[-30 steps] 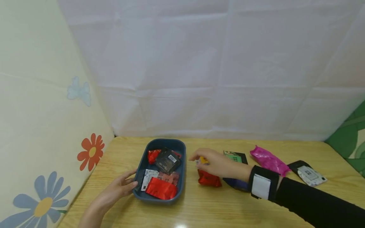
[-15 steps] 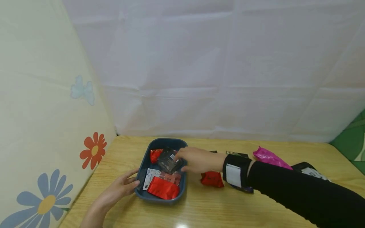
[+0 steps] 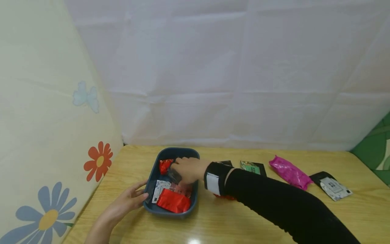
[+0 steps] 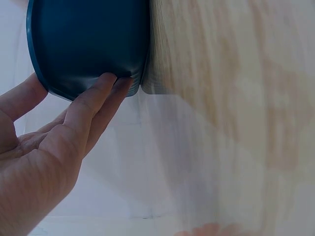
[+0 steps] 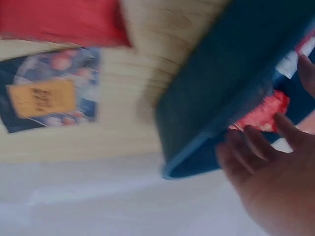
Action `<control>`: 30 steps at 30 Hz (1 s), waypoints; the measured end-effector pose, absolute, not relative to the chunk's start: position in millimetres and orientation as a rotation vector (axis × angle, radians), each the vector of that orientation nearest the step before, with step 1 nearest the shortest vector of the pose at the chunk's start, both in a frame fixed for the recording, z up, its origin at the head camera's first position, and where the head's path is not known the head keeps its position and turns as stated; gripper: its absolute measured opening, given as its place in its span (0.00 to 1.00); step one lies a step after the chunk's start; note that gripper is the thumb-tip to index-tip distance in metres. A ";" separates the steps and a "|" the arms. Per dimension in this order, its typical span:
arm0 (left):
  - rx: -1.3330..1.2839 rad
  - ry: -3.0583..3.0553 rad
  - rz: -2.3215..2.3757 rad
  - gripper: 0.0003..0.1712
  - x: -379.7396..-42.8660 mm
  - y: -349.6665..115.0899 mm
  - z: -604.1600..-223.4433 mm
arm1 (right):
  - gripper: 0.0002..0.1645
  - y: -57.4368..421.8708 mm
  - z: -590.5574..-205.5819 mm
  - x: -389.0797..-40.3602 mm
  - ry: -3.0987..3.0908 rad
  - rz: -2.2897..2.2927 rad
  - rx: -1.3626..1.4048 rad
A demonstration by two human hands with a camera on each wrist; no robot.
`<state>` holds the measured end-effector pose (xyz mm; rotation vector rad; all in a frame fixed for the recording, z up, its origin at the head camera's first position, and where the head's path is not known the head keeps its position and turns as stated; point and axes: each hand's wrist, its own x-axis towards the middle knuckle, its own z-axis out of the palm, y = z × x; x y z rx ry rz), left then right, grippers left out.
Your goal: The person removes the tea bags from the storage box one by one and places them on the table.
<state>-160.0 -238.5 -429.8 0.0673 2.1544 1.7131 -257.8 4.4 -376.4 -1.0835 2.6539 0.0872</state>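
Bin (image 3: 179, 151), dark blue, in head view, touched by left grip (image 3: 129, 200), black packet (image 3: 174, 175) under right grip (image 3: 189, 168), cannot tell if pinched, left wrist view, thumb and fingers (image 4: 88, 104) apart against bin, right wrist view, red packet (image 5: 266, 110) beyond right grip

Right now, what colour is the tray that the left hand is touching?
Dark blue, leaning teal; the tray shows best in the left wrist view.

The right hand (image 3: 190, 170) partly obstructs the tray (image 3: 166, 215) — near end passable.
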 end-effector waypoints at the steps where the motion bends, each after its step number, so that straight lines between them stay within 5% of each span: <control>1: 0.076 2.153 1.713 0.38 -160.4 -238.6 -429.6 | 0.41 -1.1 -374.0 -258.4 2.664 0.111 -1.051; 18: 0.106 2.094 1.731 0.39 -162.7 -241.2 -430.6 | 0.41 -71.1 -387.5 -268.8 2.748 0.440 -0.526; 22: 0.091 2.102 1.730 0.39 -161.6 -241.4 -429.6 | 0.48 -76.8 -386.8 -268.5 2.682 0.471 -0.401; 30: 0.102 2.121 1.722 0.39 -162.4 -241.6 -430.3 | 0.46 -69.9 -366.1 -248.9 2.686 0.343 -0.302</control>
